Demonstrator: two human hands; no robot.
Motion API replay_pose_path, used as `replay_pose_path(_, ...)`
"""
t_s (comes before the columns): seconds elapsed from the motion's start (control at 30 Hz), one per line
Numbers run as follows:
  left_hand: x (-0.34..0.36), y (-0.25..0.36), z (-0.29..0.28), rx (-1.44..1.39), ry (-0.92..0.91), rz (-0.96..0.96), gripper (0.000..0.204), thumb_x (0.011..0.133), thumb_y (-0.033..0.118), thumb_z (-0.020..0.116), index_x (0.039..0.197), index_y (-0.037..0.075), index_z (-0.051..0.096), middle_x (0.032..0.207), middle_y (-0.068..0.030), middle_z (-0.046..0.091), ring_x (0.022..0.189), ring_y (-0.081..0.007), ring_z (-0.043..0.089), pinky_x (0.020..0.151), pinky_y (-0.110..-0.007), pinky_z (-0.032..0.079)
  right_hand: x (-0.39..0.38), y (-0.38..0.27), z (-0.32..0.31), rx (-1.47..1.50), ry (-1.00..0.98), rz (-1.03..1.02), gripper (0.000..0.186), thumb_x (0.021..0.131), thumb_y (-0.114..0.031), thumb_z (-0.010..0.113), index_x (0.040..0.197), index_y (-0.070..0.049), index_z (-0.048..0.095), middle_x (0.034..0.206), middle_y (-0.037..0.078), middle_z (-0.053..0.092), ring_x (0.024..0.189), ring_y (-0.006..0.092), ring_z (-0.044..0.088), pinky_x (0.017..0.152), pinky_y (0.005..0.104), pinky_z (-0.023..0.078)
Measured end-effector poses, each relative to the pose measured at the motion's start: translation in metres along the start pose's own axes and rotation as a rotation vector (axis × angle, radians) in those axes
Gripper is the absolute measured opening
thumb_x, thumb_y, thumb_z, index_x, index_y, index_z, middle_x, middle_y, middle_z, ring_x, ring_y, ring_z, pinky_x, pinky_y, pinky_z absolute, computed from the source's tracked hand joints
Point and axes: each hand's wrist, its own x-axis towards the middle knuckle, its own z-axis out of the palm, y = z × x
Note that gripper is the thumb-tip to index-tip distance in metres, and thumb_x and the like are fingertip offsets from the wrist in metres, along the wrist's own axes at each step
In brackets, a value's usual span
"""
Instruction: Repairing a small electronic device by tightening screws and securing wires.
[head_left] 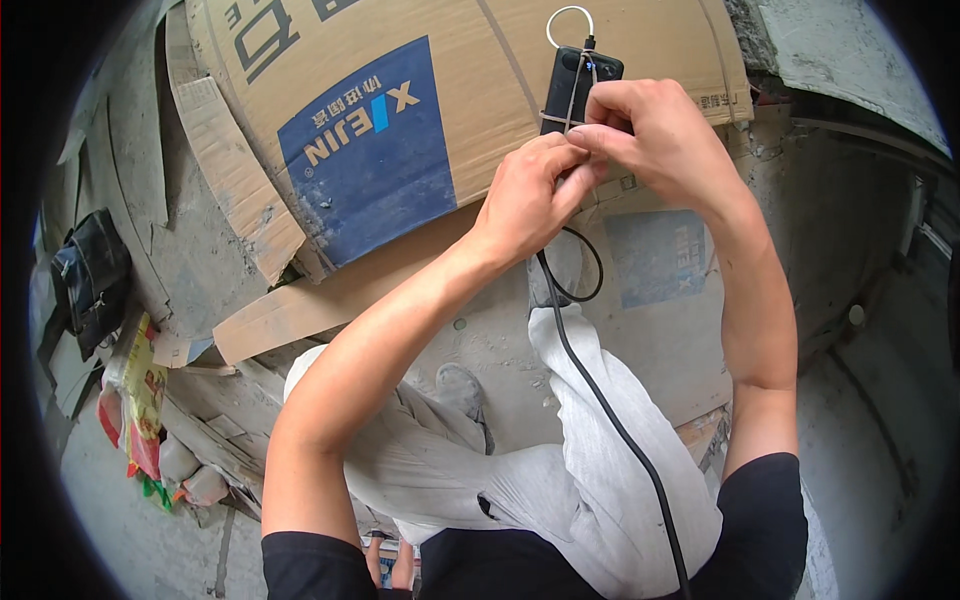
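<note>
A black power bank [568, 66], bound with thin beige bands, rests on a large cardboard box [500, 130], a short white cable looping from its top. My right hand [650, 130] is at its lower right, thumb and fingers closed by the bands. Just below and to the left, my left hand [535, 190] is also closed, its fingertips meeting the right thumb. What each pinches is hidden or too small to name. A black cable [610, 405] runs down from beneath my hands, with a loop, over my leg in grey trousers.
Loose cardboard strips [235, 170] lie along the box. At the left are a black bag [90, 275] and colourful plastic packages [135, 400]. A dusty board [660, 330] is under my foot area. Skin-coloured shapes at the bottom edge are too small to make out.
</note>
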Motion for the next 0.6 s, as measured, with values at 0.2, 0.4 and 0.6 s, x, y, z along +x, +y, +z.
replay_pose_path(0.2,-0.001,-0.001,0.002,-0.161,0.023,-0.216,0.035,0.121,0.036,0.070,0.125,0.005,0.087,0.095,-0.0038,0.076,0.094,-0.0134,0.067,0.088,-0.034,0.055,0.028,0.002,-0.023,-0.071,0.211,-0.368,0.019,0.103,-0.014,0.087,0.114,0.000,0.080,0.077,0.010,0.072,0.067,0.0128,0.063,0.063,0.0355,0.049)
replay_pose_path(0.4,0.000,0.008,-0.009,-0.291,0.023,-0.347,0.039,0.121,0.038,0.069,0.121,0.003,0.088,0.091,-0.0031,0.072,0.085,-0.0129,0.063,0.080,-0.032,0.052,-0.002,-0.059,-0.073,-0.324,0.745,-0.832,0.017,0.108,-0.012,0.081,0.121,-0.003,0.079,0.099,0.013,0.077,0.091,0.0240,0.075,0.080,0.0366,0.060)
replay_pose_path(0.6,-0.006,0.006,0.001,-0.402,0.104,-0.370,0.043,0.122,0.042,0.067,0.123,0.004,0.088,0.091,0.0021,0.070,0.087,-0.0091,0.059,0.080,-0.031,0.050,-0.054,0.022,0.057,0.689,0.462,0.171,0.032,0.123,-0.026,0.067,0.118,-0.001,0.085,0.083,-0.004,0.067,0.071,0.0042,0.057,0.060,0.0240,0.044)
